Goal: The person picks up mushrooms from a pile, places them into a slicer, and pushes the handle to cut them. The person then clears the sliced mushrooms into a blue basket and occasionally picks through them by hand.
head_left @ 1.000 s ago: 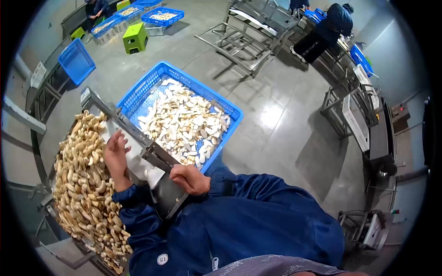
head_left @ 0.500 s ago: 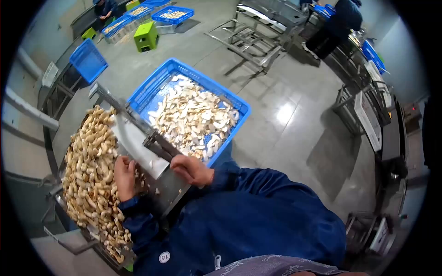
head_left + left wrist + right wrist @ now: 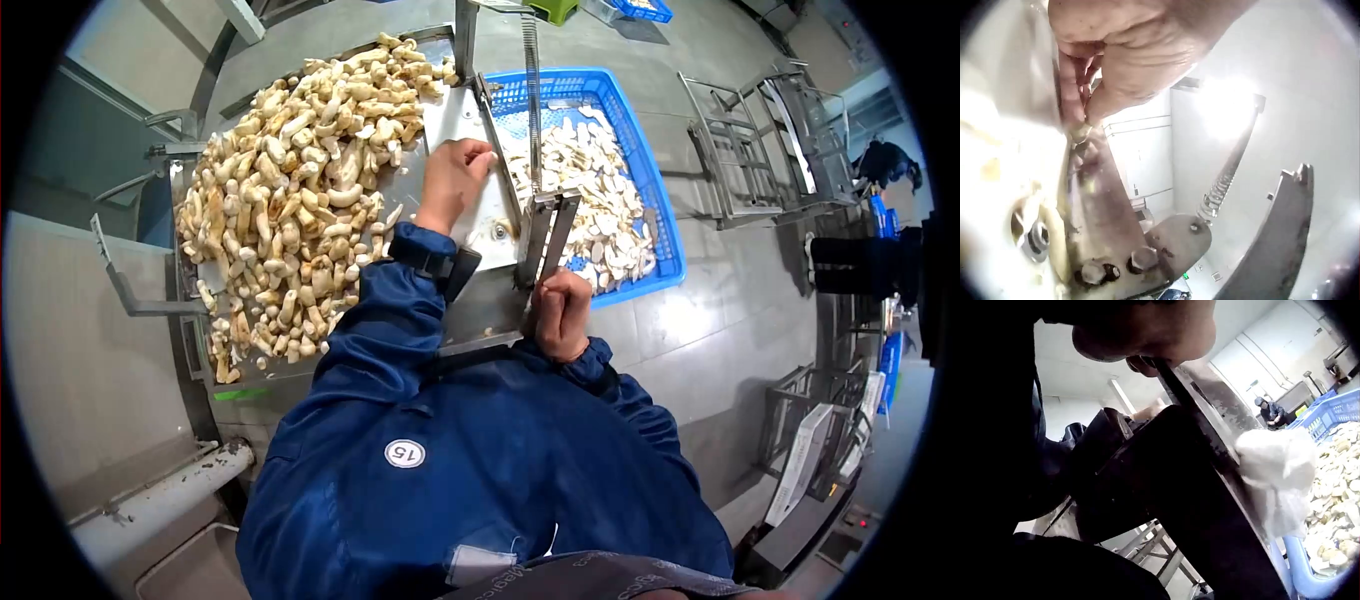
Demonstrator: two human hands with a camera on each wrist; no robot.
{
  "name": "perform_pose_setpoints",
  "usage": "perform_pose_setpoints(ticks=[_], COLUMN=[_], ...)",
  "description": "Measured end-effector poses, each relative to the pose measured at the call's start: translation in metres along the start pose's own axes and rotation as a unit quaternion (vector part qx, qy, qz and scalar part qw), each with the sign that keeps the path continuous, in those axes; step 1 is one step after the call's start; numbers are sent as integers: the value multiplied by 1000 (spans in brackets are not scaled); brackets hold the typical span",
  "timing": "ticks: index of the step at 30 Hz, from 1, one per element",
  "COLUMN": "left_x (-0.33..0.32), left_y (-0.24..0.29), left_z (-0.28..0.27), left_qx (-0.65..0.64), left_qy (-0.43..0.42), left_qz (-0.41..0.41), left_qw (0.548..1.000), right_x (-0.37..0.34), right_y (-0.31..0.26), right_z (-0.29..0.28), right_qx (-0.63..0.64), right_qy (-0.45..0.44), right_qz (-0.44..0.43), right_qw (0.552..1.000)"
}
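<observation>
In the head view the left hand (image 3: 455,185) is over the white board (image 3: 470,120), beside the metal bar along its right edge. The left wrist view shows the thumb and fingers (image 3: 1094,94) pinching a small pale piece (image 3: 1080,132) against the metal plate (image 3: 1107,206); much of it is hidden. The right hand (image 3: 562,315) grips the near end of the metal lever (image 3: 550,240), its fingers curled round it, also in the right wrist view. Pale mushrooms (image 3: 300,190) lie heaped left of the board. Cut slices (image 3: 600,220) fill the blue crate (image 3: 660,220) to its right.
An upright spring (image 3: 532,100) stands beside the lever. A metal frame (image 3: 735,150) is on the floor at the right, with a person in dark clothes (image 3: 860,265) farther off. A bent metal bracket (image 3: 125,275) juts out at the left.
The head view has turned and come closer to the table. My left hand has moved from the heap's edge to beside the metal bar. My right hand still grips the lever.
</observation>
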State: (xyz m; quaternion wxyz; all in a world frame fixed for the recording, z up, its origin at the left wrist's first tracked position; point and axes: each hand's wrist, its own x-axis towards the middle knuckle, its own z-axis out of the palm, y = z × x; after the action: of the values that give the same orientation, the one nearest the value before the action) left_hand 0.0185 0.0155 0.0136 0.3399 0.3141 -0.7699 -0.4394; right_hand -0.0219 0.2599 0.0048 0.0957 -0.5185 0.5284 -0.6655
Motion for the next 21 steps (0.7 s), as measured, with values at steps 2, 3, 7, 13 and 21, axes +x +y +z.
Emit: perform_pose_setpoints(ticks=[2,3,7,13,21], left_x=[2,0,1,2,-4], left_y=[-6,-1,-6,-4,12], left_z=[11,10,3,7,-2], left_qx=[-66,-107,-89,-83,-30], left_qy=[1,0,-5,6,5], left_qz=[-26,-49,-48,-73,-69], left_qw=[998,993,995,994,997], right_x=[3,1,8,80,40], right_y=[-3,2,-3,-68,-36], right_z=[0,2,-1,1,7], right_qx=[-8,11,30,116,70], right_qy=[0,7,-6,17,34], right_qz=[-12,-11,-18,115,31], right_qw=[1000,1000,999,986,997])
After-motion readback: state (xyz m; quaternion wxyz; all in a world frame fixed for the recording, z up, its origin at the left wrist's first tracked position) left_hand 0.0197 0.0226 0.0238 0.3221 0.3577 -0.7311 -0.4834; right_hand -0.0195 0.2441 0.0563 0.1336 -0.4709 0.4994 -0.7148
